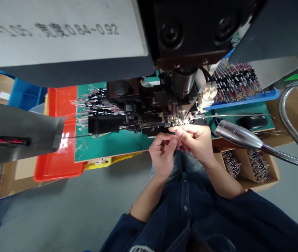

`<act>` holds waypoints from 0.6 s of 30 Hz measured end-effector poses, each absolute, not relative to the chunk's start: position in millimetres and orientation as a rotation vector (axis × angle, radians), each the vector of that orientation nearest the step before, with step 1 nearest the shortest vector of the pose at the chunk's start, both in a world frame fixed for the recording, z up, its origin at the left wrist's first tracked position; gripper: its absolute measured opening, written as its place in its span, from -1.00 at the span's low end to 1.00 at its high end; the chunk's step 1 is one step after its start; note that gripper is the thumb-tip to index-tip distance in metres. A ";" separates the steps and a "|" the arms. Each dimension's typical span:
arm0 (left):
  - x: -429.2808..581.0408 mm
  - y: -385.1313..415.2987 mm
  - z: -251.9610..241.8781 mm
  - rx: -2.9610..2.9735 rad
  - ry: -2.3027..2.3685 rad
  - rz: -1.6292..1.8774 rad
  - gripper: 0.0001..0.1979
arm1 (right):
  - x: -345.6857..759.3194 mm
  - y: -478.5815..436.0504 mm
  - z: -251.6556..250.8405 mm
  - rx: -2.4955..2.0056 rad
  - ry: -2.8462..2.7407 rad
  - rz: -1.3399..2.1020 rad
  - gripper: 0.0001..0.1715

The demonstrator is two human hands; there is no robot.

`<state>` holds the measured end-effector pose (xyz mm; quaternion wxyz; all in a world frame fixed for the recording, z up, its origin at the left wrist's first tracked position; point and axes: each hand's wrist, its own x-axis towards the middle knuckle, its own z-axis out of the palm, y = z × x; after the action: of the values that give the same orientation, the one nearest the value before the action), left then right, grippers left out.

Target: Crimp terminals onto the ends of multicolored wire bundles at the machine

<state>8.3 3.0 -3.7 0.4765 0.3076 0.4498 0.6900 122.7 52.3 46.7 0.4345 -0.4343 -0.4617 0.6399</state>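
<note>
head view: your right hand (195, 141) pinches thin multicoloured wires (180, 127) at the black metal crimping press (141, 122); your curled left hand (162, 154) sits just beside, its hold unclear. bundled wires (234, 82) fill the blue plastic tray (243, 99) beyond the grip, with more in the brown cardboard box (268, 178).

Thin coloured wires (182, 126) pinched in the right hand (193, 140), their tips just in front of the crimping machine (143, 120). Left hand (162, 154) curled just beside, fingertips (174, 140) near the same wires. Beneath the machine, a green work mat (107, 148). To the left, a red plastic tray (59, 164). Far right, a blue tray (243, 99) of bundled wires. Near right, a cardboard box (270, 175) of more wire bundles, below a chrome gooseneck lamp (237, 134).
</note>
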 end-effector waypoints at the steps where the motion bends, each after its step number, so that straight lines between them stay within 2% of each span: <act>1: 8.4 2.5 -4.5 0.753 1.094 1.678 -0.78 | 122.6 51.8 45.8 -1.082 -1.143 1.597 -0.57; 8: 13.2 3.3 -4.2 0.718 1.048 1.707 -0.76 | 121.9 51.5 43.0 -1.050 -1.048 1.671 -0.62; 18: 12.5 6.3 -0.2 0.734 1.130 1.742 -0.71 | 117.7 51.9 38.0 -1.075 -0.949 1.732 -0.54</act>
<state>12.5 6.3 -0.2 0.4525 0.2970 0.4576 0.7054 117.7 51.9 38.0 0.4321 -0.4311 -0.3807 0.6946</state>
